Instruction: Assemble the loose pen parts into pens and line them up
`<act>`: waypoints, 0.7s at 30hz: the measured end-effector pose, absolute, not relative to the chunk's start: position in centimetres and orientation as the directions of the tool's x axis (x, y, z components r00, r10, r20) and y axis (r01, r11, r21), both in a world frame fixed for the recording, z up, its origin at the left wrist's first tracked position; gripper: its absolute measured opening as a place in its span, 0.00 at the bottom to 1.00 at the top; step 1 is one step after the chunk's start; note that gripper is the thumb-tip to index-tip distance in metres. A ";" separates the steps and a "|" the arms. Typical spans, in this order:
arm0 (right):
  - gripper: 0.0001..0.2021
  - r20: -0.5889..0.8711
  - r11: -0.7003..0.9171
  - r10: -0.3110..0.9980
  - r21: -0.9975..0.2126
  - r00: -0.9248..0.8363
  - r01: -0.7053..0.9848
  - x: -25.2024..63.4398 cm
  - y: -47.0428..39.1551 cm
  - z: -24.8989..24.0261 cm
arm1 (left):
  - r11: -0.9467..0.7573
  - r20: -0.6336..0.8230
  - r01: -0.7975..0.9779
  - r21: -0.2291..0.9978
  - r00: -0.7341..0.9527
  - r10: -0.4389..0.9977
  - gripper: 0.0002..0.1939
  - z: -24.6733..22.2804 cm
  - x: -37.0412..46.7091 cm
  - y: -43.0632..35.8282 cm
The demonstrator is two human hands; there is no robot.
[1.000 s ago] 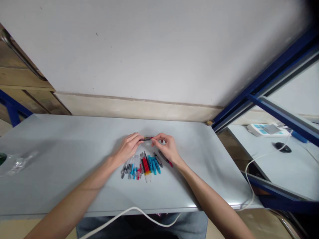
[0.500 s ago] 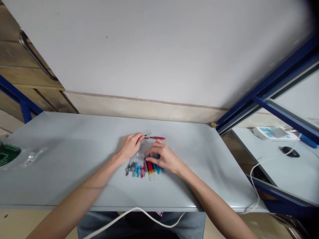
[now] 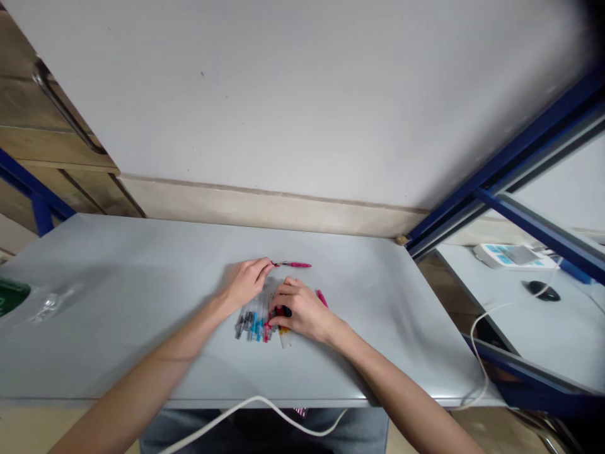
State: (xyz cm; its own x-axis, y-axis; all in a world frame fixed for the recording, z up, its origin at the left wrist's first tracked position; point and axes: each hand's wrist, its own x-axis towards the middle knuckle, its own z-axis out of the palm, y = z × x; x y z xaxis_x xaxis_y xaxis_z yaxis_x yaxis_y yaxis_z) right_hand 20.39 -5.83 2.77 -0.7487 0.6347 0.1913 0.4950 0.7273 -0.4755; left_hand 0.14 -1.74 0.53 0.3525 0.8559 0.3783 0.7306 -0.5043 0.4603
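Observation:
My left hand (image 3: 249, 281) rests on the table with thumb and fingertips pinched together. What they hold is too small to make out. Beside those fingertips lies a slim pink-red pen (image 3: 299, 265), a dark thin part at its left end. My right hand (image 3: 301, 310) is curved over a row of pen parts, thumb and fingers apart, its thumb close to a red-ended clear barrel (image 3: 267, 333). Clear barrels with blue ends (image 3: 255, 328) and grey ends (image 3: 240, 326) lie left of it. Yellow-ended refills (image 3: 285, 335) show under the hand. Behind it sticks out a pink piece (image 3: 322, 298); whether it is held I cannot tell.
At the left of the grey table (image 3: 142, 302) lies clear plastic packaging with a green part (image 3: 13, 296). A white cable (image 3: 258, 398) crosses by the front edge. Beyond the blue frame at right are a black mouse (image 3: 543, 291) and a white device (image 3: 510, 256).
My right hand has shifted slightly down and left over the refills, and a pink piece now shows behind it. My left hand stays pinched by the pen; the thin dark tip sticking out is less visible.

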 end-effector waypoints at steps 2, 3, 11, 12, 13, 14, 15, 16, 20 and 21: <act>0.09 0.190 0.715 0.637 -0.507 -0.747 0.481 20.4 -5.8 2.7 | -0.504 0.378 0.736 0.451 0.354 0.856 0.15 0.6 0.2 -1.8; 0.07 0.189 0.708 0.640 -0.523 -0.745 0.475 20.3 -5.7 2.6 | -0.504 0.377 0.739 0.447 0.355 0.855 0.15 0.6 0.2 -1.8; 0.04 0.192 0.558 0.707 -0.743 -0.681 0.369 20.2 -5.9 2.9 | -0.523 0.375 0.715 0.463 0.377 0.847 0.14 0.3 0.1 -1.7; 0.05 0.200 0.504 0.736 -0.800 -0.647 0.325 20.3 -5.9 3.1 | -0.526 0.373 0.708 0.471 0.381 0.846 0.14 0.3 0.0 -1.7; 0.05 0.213 0.443 0.779 -0.853 -0.590 0.277 20.4 -5.8 3.3 | -0.531 0.375 0.701 0.476 0.384 0.844 0.14 0.2 0.0 -1.7; 0.06 0.226 0.383 0.831 -0.895 -0.508 0.228 20.6 -5.6 3.5 | -0.536 0.380 0.696 0.479 0.386 0.841 0.13 0.2 0.0 -1.6; 0.06 0.235 0.329 0.884 -0.927 -0.404 0.180 20.8 -5.3 3.7 | -0.540 0.386 0.692 0.479 0.387 0.838 0.13 0.2 0.0 -1.7; 0.07 0.236 0.282 0.928 -0.950 -0.289 0.131 21.1 -5.1 3.8 | -0.543 0.394 0.690 0.478 0.385 0.835 0.13 0.2 0.0 -1.7; 0.09 0.167 0.167 0.986 -0.984 0.005 -0.068 22.1 -3.8 3.7 | -0.558 0.416 0.674 0.484 0.384 0.824 0.14 0.5 0.1 -1.9; 0.10 0.146 0.148 0.989 -0.983 0.024 -0.105 22.2 -3.5 3.5 | -0.564 0.420 0.667 0.487 0.387 0.820 0.14 0.6 0.2 -2.0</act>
State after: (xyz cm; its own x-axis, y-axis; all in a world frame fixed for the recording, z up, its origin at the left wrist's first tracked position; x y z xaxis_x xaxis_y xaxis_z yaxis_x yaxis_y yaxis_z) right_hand 22.20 -3.49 3.54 0.0238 0.9889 0.1464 -0.1052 0.1481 -0.9834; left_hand 0.19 -2.00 0.58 0.3873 0.8205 0.4205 0.6670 -0.5643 0.4865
